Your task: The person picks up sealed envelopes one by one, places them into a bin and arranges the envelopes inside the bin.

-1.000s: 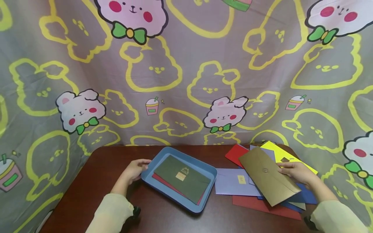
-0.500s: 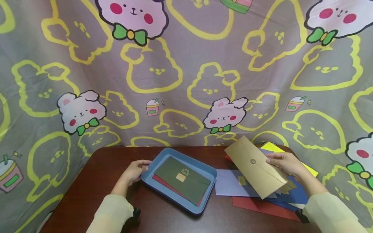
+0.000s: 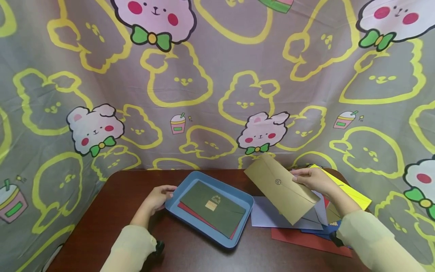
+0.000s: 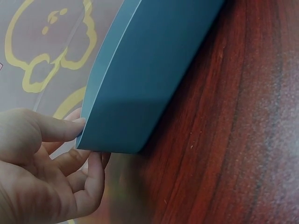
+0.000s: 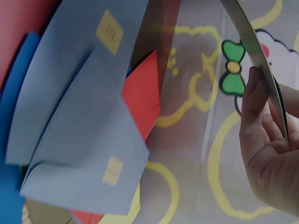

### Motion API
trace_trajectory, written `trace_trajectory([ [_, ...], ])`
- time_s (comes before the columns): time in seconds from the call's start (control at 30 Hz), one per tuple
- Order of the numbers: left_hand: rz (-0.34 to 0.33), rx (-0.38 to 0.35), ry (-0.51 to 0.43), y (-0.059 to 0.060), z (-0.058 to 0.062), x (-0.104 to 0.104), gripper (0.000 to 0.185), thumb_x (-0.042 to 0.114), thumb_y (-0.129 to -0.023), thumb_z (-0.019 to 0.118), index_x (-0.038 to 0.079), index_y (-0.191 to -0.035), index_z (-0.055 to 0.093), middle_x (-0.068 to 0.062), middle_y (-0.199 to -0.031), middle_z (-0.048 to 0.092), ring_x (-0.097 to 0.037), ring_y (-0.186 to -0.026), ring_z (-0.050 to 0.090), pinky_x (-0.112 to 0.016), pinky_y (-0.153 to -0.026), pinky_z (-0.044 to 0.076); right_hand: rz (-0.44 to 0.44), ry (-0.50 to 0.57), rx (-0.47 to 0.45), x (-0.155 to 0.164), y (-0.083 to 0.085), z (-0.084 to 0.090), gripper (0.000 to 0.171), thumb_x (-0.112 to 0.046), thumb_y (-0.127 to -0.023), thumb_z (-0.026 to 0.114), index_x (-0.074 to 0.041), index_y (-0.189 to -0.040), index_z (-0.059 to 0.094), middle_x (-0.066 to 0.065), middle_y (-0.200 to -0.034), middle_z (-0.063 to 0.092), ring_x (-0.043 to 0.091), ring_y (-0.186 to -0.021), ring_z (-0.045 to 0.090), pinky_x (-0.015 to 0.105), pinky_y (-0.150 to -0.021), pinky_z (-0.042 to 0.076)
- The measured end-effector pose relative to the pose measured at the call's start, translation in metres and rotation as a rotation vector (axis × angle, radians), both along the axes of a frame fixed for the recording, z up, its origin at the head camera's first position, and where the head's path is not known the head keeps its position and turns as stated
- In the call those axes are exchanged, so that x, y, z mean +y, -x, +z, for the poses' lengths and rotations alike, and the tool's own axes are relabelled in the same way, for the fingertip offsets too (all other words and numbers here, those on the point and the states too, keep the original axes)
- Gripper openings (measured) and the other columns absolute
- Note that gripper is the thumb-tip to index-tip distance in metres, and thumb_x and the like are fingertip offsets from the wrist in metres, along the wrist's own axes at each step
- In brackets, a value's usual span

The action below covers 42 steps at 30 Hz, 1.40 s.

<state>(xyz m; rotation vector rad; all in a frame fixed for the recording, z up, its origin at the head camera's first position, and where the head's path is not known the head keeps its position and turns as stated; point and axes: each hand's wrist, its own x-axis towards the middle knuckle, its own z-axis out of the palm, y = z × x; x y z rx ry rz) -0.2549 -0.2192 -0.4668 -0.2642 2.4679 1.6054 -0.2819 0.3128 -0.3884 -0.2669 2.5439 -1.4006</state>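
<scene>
In the head view a gold envelope (image 3: 276,185) with a small round emblem is held up over the pile, gripped along its right edge by my right hand (image 3: 314,183). The right wrist view shows this envelope edge-on between thumb and fingers of the right hand (image 5: 268,140). My left hand (image 3: 159,197) pinches the left rim of a blue tray (image 3: 240,196); the left wrist view has the thumb of the left hand (image 4: 51,163) on the rim of the tray (image 4: 149,70). Inside the tray lies a dark green envelope (image 3: 214,215) over a red envelope (image 3: 193,213).
Under and beside the gold envelope, lavender envelopes (image 3: 266,217) overlap a red envelope (image 3: 309,241), dark blue ones (image 3: 326,229) and a yellow envelope (image 3: 353,192). The brown table (image 3: 136,260) ends at a patterned curtain (image 3: 217,75) behind.
My right hand has lifted the gold envelope off the pile and carried it left toward the tray, uncovering more lavender envelopes. The left hand and tray stay in place.
</scene>
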Motion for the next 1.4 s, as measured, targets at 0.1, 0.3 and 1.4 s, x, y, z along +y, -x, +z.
trace_trajectory([
  [0.1,0.001,0.001,0.006,0.001,0.001,0.000,0.033,0.000,-0.103,0.053,-0.004,-0.136,0.061,-0.021,-0.124,0.066,-0.030,-0.110,0.062,-0.055,-0.090,0.052,0.029,-0.008,0.028,-0.011,0.002,0.001,0.045,-0.014,-0.101,0.066,0.013,-0.136,0.058,0.019,-0.111,0.074,0.017,-0.089,0.071,0.032,-0.074,0.058],
  [0.3,0.003,0.004,-0.008,0.001,0.000,0.000,0.034,0.000,-0.103,0.053,-0.004,-0.136,0.060,-0.021,-0.124,0.066,-0.029,-0.108,0.062,-0.048,-0.086,0.053,0.045,-0.003,0.033,-0.035,0.007,-0.001,0.039,-0.012,-0.099,0.069,0.010,-0.131,0.064,0.016,-0.107,0.075,0.016,-0.086,0.070,0.031,-0.072,0.057],
  [1.4,0.023,0.004,-0.022,0.000,-0.003,-0.003,0.034,0.000,-0.103,0.055,-0.002,-0.135,0.062,-0.019,-0.124,0.067,-0.027,-0.109,0.062,-0.050,-0.087,0.052,0.167,0.283,-0.106,-0.137,0.024,-0.025,0.032,-0.002,-0.097,0.067,0.010,-0.127,0.067,0.016,-0.105,0.075,0.014,-0.085,0.071,0.028,-0.072,0.057],
])
